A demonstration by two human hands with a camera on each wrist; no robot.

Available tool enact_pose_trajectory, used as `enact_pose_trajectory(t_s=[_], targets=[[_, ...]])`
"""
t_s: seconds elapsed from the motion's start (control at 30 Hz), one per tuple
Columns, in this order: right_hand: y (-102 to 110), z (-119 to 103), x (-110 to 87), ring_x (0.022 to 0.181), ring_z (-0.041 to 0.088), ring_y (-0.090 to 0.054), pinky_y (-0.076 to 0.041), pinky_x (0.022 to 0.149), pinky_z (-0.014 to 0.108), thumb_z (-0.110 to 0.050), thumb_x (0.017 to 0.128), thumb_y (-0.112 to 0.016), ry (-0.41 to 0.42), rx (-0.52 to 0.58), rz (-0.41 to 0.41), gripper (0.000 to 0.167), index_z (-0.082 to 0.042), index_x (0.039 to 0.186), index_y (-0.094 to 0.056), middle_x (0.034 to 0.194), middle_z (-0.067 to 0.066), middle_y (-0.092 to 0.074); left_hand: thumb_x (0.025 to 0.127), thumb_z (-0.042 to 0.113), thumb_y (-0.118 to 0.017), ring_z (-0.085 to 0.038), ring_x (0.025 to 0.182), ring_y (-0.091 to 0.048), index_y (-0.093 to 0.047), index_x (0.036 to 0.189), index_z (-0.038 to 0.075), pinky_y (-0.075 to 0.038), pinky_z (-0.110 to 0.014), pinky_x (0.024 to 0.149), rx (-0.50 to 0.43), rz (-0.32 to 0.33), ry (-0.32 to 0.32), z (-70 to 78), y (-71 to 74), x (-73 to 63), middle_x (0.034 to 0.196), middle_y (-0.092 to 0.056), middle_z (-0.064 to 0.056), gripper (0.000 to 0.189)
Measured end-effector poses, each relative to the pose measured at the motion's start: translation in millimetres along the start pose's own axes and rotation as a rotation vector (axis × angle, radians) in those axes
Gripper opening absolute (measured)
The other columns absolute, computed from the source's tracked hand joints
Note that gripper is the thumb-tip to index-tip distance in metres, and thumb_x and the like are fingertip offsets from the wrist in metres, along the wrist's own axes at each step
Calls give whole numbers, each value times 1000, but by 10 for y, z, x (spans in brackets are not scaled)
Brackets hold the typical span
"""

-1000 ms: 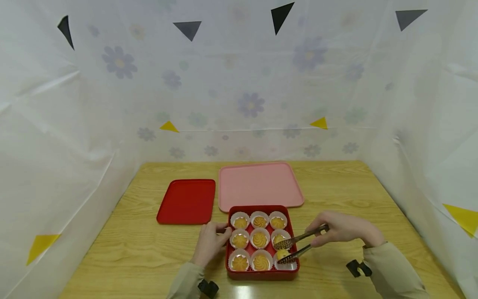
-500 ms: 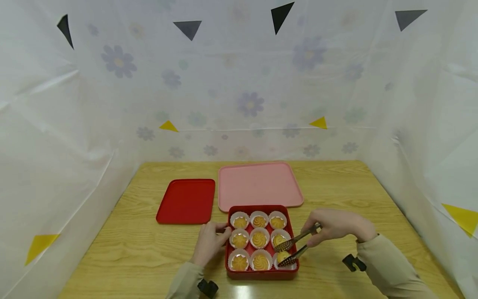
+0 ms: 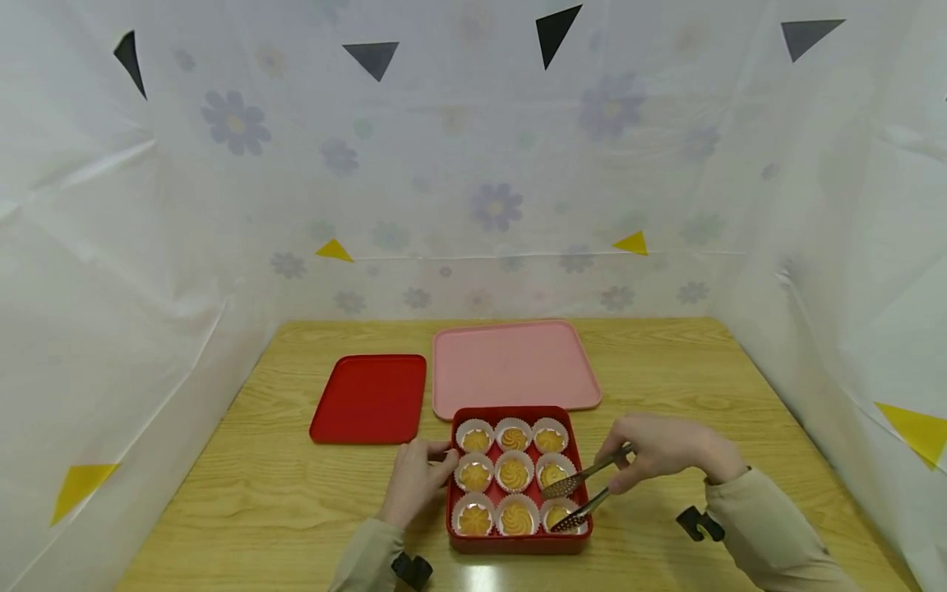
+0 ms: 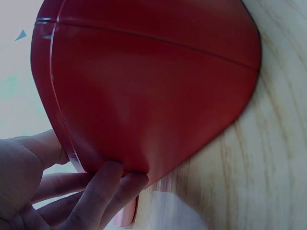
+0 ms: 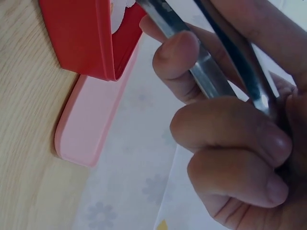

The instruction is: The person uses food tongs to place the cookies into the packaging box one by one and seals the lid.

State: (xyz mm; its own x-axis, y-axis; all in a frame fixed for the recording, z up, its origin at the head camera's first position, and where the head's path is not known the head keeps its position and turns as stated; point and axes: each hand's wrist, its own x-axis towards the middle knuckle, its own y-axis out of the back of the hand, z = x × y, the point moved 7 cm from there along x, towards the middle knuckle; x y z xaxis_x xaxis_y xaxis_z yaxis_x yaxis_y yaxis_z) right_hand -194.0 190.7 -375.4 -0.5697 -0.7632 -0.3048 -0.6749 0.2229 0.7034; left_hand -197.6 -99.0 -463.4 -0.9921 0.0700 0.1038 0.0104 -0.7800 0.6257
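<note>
A red box holds rows of piped cookies in white paper cups. My left hand is at the box's left side; in the left wrist view its curled fingers lie against the outer wall near the rim. My right hand grips metal tongs, with fingers wrapped round the handles in the right wrist view. The tongs' perforated tips are spread apart over the box's right column. A cookie sits in the near-right paper cup, partly covered by the lower tip.
A pink tray lies behind the box, its front edge close to the box's back wall. To its left is a flat red tray. White patterned sheeting encloses the wooden table at the back and sides.
The cookie between the tongs' tips has dropped lower into the near-right cup. My right hand has shifted slightly left with the tongs. My left hand has stayed in place.
</note>
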Motion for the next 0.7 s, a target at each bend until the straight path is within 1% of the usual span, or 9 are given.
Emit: enact_pose_trajectory(t_s=[0.13,0.2,0.23,0.27,0.37,0.47,0.53,0.63,0.7], targets=[[10,57,-29,57,-3,-38,-35,54,20,-27,90,-74,42,49,14,29,-9,112,-77,69,-8,-63,90,15,-66,-24,94,-73,-77,108,-3,-58,-33,76,-3,-9,6,-1,-3,1,96,-79,-14,28],[15,138,-48,59,-4,-40,-37,55,19,-26,91,-72,71,96,43,30,-7,115,-76,73,-5,-65,90,15,-66,-24,94,-73,-76,109,-3,-59,-34,76,-7,-14,9,-3,-5,0,96,-79,-14,28],[16,196,-58,61,-4,-43,-39,56,20,-26,92,-71,84,122,65,32,-5,116,-75,76,-4,-66,90,15,-66,-23,94,-73,-76,109,-3,-59,-33,75,-8,-18,11,-4,-7,-1,96,-79,-14,28],[15,265,-63,61,-4,-43,-40,56,20,-25,93,-70,88,147,93,32,-5,118,-74,79,-3,-67,90,14,-66,-23,94,-73,-76,109,-3,-59,-33,75,-8,-20,12,-5,-7,-2,96,-79,-14,28],[-26,521,-62,55,-2,-39,-39,51,23,-21,97,-65,56,275,181,37,0,128,-67,87,-1,-69,90,14,-66,-23,92,-73,-76,109,-4,-59,-32,73,-16,-27,13,-8,-9,-7,96,-79,-15,28],[-104,772,-35,48,3,-28,-32,43,27,-21,102,-58,-5,417,269,41,2,136,-59,85,2,-66,90,14,-66,-22,92,-73,-76,109,-4,-59,-31,73,-21,-32,13,-11,-13,-11,96,-79,-15,27],[-148,907,-17,47,4,-27,-29,41,29,-22,104,-53,-38,493,337,42,3,138,-56,84,5,-64,91,14,-66,-22,92,-73,-76,109,-4,-59,-32,73,-22,-33,14,-13,-16,-12,96,-79,-15,28],[-175,1057,-6,48,4,-30,-31,41,27,-27,106,-50,-91,530,470,42,3,135,-57,87,13,-64,91,14,-66,-23,93,-73,-76,109,-4,-60,-32,74,-24,-33,16,-12,-17,-10,97,-78,-15,28],[-174,1129,-10,48,3,-34,-34,42,25,-29,106,-49,-126,513,562,43,4,134,-56,91,17,-64,91,14,-66,-23,93,-73,-76,110,-5,-60,-32,74,-26,-31,16,-11,-18,-6,97,-78,-16,28]])
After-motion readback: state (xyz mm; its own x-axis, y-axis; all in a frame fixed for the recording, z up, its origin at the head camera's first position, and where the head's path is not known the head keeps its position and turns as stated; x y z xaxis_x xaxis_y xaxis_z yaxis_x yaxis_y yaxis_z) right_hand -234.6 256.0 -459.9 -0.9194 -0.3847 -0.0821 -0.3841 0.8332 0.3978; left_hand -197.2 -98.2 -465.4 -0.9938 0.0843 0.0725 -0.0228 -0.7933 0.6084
